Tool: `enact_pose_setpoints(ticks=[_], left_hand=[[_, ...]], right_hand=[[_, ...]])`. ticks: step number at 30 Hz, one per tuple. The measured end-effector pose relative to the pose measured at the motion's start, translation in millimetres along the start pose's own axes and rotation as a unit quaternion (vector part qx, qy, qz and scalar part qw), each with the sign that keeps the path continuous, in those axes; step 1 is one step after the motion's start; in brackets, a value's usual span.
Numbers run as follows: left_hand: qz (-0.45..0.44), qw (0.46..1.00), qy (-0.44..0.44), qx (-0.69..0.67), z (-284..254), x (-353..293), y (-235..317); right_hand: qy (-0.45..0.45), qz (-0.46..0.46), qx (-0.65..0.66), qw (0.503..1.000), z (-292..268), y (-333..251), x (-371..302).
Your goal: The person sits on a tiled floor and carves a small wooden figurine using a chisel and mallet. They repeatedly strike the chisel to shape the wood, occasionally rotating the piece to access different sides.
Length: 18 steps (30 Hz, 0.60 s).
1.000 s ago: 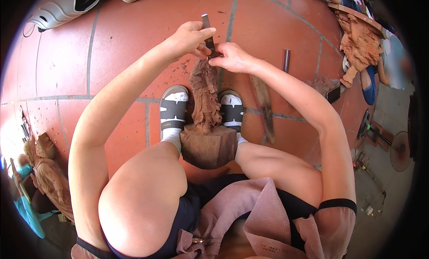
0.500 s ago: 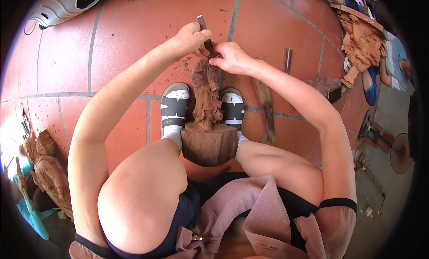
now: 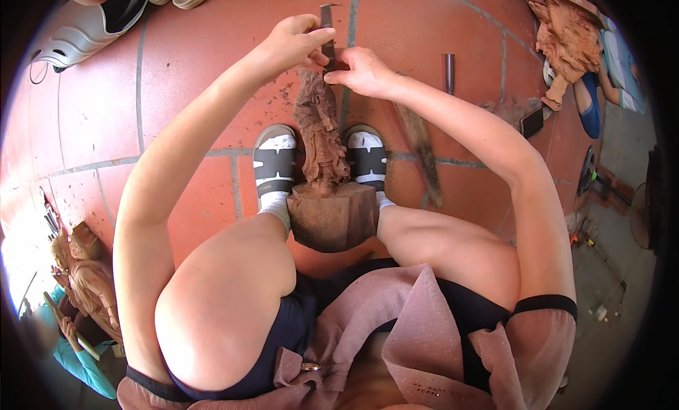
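Observation:
A reddish-brown carved wooden figure on a blocky base lies between my two sandalled feet, its top pointing away from me. My left hand grips the upper shaft of a narrow metal chisel. My right hand pinches the chisel lower down, where its tip meets the top of the figure. Both arms reach forward over my knees.
A long wooden stick and a short dark metal tool lie on the red floor tiles to the right. Another carved figure lies at far right, one more at lower left. Shoes sit at top left.
Both hands and the chisel have stayed at the figure's top, shifting only slightly. The view has tilted a little.

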<state>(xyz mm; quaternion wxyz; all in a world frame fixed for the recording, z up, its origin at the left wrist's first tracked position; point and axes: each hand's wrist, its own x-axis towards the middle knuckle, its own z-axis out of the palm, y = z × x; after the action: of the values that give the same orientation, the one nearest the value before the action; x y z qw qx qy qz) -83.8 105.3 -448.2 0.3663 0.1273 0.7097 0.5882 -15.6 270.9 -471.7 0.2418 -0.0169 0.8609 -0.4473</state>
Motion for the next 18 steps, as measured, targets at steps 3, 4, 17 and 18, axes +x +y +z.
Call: enact_pose_setpoints(ticks=[3, 4, 17, 18], left_hand=[[-0.026, 0.997, -0.041, 0.057, 0.4, 4.0, 7.9], [-0.043, 0.994, -0.061, 0.077, 0.5, 4.6, 9.9], [-0.019, 0.991, -0.059, 0.122, 8.4, 19.7, 12.6], [0.015, 0.994, -0.045, 0.097, 4.9, 24.3, 12.3]], right_hand=[[-0.042, 0.045, -0.012, 0.998, -1.5, -18.7, -6.6], [-0.041, 0.021, -0.015, 0.999, -0.5, -13.8, -5.5], [0.056, 0.043, 0.052, 0.996, -0.5, 9.2, 4.4], [0.069, 0.041, 0.032, 0.996, -6.5, 18.4, 12.0]])
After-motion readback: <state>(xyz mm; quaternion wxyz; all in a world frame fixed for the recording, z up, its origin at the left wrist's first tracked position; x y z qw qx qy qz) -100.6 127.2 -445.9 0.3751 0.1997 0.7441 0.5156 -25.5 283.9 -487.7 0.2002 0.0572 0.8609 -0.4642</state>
